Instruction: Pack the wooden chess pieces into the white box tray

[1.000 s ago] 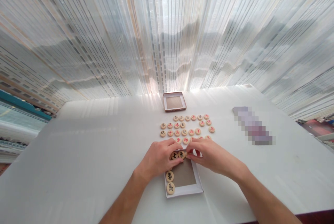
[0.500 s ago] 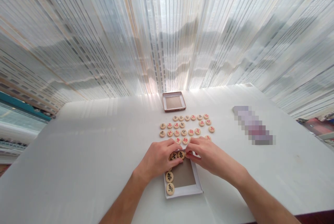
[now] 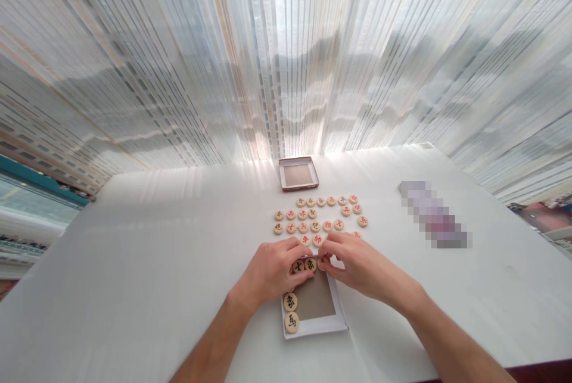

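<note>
A shallow white box lies before me with several wooden xiangqi pieces along its left and far sides. Among them are a black horse piece and a black elephant piece. My left hand is curled over the far left corner, its fingers at the far wall and its thumb inside, bracketing the pieces there. At the far right corner, my right hand pinches another xiangqi piece with a black mark, partly covered by the fingers. Some pieces in the corner are hidden under my left hand.
Several red and black xiangqi pieces lie face up in loose rows beyond the box. Farther back is a brown-rimmed box half. A blurred-out flat object rests on the white table at right. Sheer curtains hang behind.
The piece in my right hand has tilted down flatter beside the elephant piece, so its black mark now partly shows. My left hand has stayed in place.
</note>
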Demonstrator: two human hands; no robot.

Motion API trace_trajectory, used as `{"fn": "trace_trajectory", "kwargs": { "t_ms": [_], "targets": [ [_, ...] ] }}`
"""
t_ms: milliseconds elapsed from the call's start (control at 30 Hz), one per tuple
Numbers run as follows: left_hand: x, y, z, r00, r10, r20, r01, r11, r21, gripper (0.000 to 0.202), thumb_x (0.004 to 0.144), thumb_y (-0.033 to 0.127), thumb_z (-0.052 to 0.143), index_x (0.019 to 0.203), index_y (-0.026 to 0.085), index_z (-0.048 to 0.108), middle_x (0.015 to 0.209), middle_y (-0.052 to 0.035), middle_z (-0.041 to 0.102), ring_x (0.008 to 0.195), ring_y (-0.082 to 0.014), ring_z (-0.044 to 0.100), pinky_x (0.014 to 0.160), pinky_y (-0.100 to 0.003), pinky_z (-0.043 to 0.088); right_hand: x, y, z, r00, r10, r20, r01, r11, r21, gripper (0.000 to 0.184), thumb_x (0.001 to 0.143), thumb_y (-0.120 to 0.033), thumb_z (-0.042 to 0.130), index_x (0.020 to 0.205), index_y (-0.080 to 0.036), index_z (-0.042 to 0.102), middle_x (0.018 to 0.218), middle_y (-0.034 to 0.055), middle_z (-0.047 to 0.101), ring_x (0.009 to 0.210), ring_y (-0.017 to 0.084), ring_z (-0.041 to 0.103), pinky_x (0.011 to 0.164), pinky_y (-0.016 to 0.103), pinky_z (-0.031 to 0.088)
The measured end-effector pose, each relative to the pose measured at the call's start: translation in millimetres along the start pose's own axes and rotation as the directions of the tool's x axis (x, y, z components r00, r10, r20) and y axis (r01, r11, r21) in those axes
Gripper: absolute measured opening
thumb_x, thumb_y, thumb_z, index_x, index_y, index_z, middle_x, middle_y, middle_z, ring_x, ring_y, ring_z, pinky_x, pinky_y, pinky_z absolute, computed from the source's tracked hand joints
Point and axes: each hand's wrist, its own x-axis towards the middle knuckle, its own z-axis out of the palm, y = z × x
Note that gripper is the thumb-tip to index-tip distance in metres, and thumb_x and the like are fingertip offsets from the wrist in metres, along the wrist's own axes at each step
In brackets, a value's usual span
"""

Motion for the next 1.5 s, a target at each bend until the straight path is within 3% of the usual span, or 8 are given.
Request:
{"fn": "trace_trajectory", "kwargs": {
  "t_ms": [400,700,1067,1500],
  "targets": [
    [-1.0,-0.1,0.3,1.000,-0.001,-0.001,0.001,1.000,0.002,0.021,0.086,0.033,0.073,0.104,0.027,0.066,0.096,0.0014,0.070,0.079,-0.0160,0.067,0.069,-0.026,0.049,-4.0,-2.8,3.5,1.000,0.029,0.011,-0.029,0.997,-0.073,0.019,0.083,-0.018,0.067,0.091,-0.023,0.051,0.088,0.0009,0.059,0.080,0.020,0.058,0.072,0.032,0.044],
    [-1.4,0.8,-0.4,1.000,-0.015,0.017,0.015,1.000,0.007,0.022,0.084,0.034,0.075,0.102,0.027,0.065,0.095,0.0027,0.069,0.079,-0.0159,0.067,0.068,-0.026,0.048,-1.2,-4.7,6.2,0.998,0.040,0.043,-0.038,0.997,-0.062,0.013,0.087,-0.012,0.058,0.091,-0.023,0.050,0.088,0.0007,0.062,0.076,0.018,0.059,0.065,0.029,0.039],
    [-0.7,1.4,-0.8,1.000,-0.018,0.016,0.017,1.000,0.019,0.020,0.084,0.032,0.075,0.100,0.026,0.065,0.091,0.0022,0.068,0.076,-0.0158,0.065,0.066,-0.026,0.047,-0.8,-5.4,6.5,0.997,0.062,0.043,-0.059,0.996,-0.068,0.014,0.085,-0.013,0.060,0.087,-0.022,0.049,0.083,-0.0011,0.061,0.071,0.016,0.057,0.063,0.028,0.037],
    [-2.1,0.6,0.8,1.000,-0.021,0.011,0.021,1.000,0.016,0.020,0.084,0.034,0.073,0.100,0.025,0.065,0.093,0.0023,0.069,0.079,-0.0168,0.067,0.068,-0.027,0.048,-0.6,-4.2,6.8,0.995,0.079,0.068,-0.076,0.996,-0.042,0.008,0.089,-0.019,0.061,0.091,-0.023,0.054,0.082,-0.0009,0.062,0.073,0.018,0.059,0.065,0.029,0.041]
  ]
}}
